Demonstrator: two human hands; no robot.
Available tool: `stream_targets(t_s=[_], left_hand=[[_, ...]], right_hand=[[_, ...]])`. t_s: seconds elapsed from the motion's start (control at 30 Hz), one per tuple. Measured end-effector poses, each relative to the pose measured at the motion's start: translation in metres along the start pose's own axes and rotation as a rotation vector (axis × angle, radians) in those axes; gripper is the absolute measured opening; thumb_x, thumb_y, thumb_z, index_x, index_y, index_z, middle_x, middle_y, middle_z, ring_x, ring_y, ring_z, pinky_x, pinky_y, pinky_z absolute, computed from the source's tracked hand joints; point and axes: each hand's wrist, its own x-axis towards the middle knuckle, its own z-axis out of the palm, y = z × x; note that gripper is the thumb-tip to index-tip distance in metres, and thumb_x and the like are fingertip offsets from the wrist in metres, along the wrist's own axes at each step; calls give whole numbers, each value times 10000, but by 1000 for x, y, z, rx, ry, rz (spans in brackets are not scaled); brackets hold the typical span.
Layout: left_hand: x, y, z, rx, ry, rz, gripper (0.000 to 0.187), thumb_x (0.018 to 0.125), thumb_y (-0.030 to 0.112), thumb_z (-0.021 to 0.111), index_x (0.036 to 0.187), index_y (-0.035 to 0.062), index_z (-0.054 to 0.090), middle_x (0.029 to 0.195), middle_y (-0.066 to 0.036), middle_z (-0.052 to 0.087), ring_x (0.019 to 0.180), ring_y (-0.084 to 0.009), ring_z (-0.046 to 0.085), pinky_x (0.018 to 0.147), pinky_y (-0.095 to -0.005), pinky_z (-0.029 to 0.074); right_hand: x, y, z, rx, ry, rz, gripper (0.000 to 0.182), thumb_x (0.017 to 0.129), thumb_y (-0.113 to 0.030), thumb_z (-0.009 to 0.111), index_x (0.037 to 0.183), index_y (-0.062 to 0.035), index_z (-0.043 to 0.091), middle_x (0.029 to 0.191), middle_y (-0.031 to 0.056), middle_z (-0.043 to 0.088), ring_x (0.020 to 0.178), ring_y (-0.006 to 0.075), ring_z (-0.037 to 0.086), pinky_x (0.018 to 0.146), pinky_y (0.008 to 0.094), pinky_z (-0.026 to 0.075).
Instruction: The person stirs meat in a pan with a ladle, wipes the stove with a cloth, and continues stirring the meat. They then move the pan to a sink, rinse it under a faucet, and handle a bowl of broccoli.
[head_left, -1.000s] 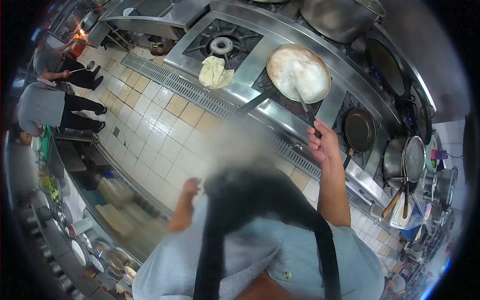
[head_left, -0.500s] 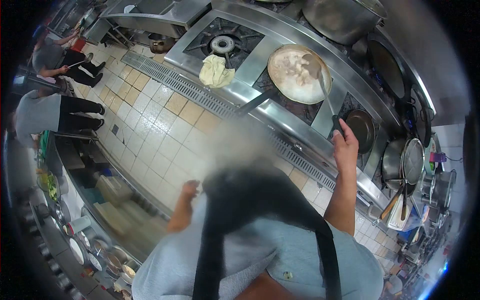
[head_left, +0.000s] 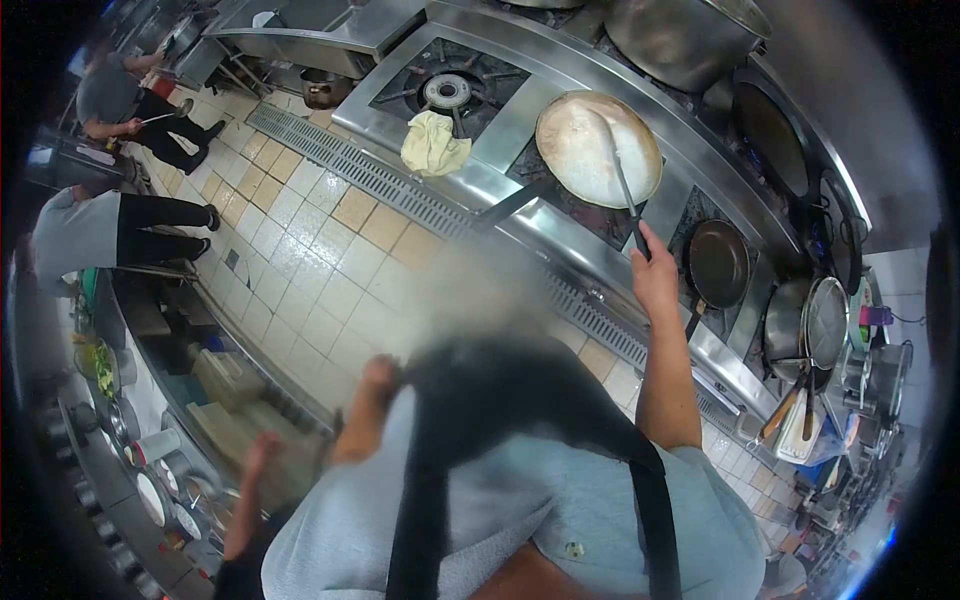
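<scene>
My right hand (head_left: 655,277) is closed around the black handle of a long metal cooking spoon (head_left: 621,170). The spoon's head dips into a creamy white sauce (head_left: 585,155) and is hidden in it. That sauce fills a wide frying pan (head_left: 648,187) on a stove burner, and the pan's long handle (head_left: 517,203) sticks out over the stove's front edge with no hand on it. My left hand (head_left: 379,373) hangs low beside my apron, away from the stove; its fingers are too blurred to read.
A pale cloth (head_left: 435,144) lies by the left burner (head_left: 446,91). Right of the pan sits a small dark frying pan (head_left: 718,262); a large pot (head_left: 688,40) stands behind. Another person's hand (head_left: 263,452) reaches in at lower left. Two people (head_left: 75,225) stand farther off.
My right hand has moved left, pushing the spoon deeper into the pan, so its head and the lumps are no longer visible. Another person's arm has appeared at lower left.
</scene>
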Motion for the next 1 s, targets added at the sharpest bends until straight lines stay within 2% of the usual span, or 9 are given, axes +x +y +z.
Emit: stream_targets(t_s=[0.23,0.3,0.33,0.4,0.5,0.6,0.7,0.87,1.0], left_hand=[[-14,7,-1,17,30,1,418,828,223,593,1102,-89,545,999,-166,613,895,-255,592,776,-353,481],[-25,38,-9,385,-64,76,386,830,204,589,1081,-88,560,1004,-160,614,900,-243,591,788,-346,471],[-27,53,-15,876,-131,320,355,829,189,593,1082,-59,571,986,-142,616,883,-235,589,763,-340,471],[-3,-15,2,-122,10,-34,348,830,183,596,1113,-16,563,952,-117,613,854,-230,583,741,-340,471],[3,-13,1,-181,28,40,372,828,188,601,1150,12,541,925,-102,606,785,-205,580,645,-339,484],[4,19,-7,-112,28,-175,402,830,198,598,1177,10,516,920,-90,600,712,-167,565,542,-330,476],[12,23,-8,-76,-36,-145,422,829,221,595,1194,27,509,916,-78,594,662,-144,547,457,-299,434],[9,34,-7,-96,-39,-244,495,804,293,612,1225,63,489,945,-58,594,641,-161,533,535,-316,416],[5,28,-8,-94,-44,-294,491,794,290,611,1222,79,496,974,-62,589,639,-166,530,559,-343,421]], right_hand=[[-25,-3,-33,-206,7,-245,436,792,-80,568,1224,-126,527,1104,183,583,952,280,584,848,320,428],[-32,-15,-54,-272,-63,-131,426,786,-53,562,1205,-126,544,1123,180,572,994,277,570,881,307,412],[-36,-20,-65,-267,-59,-143,426,786,-53,562,1205,-126,544,1123,180,572,994,277,570,881,307,412],[-44,-27,-86,-215,-3,-155,416,786,-8,541,1196,-77,548,1114,158,588,1002,230,571,886,284,405],[-57,-26,-118,-55,-12,-188,408,783,19,534,1188,-21,544,1104,123,601,1004,166,557,878,261,401],[-70,-33,-136,55,-49,-126,363,773,-14,563,1136,-19,581,983,162,607,938,208,569,851,269,398],[-68,-33,-126,-3,-84,-85,370,766,-24,584,1136,-45,589,956,153,617,906,206,578,840,268,404],[-42,5,-63,-104,53,-209,370,779,-54,577,1148,-91,588,924,162,623,866,265,599,801,333,434],[-30,13,-34,-227,100,-143,370,790,-83,577,1158,-127,586,928,169,619,868,284,600,784,346,439]])
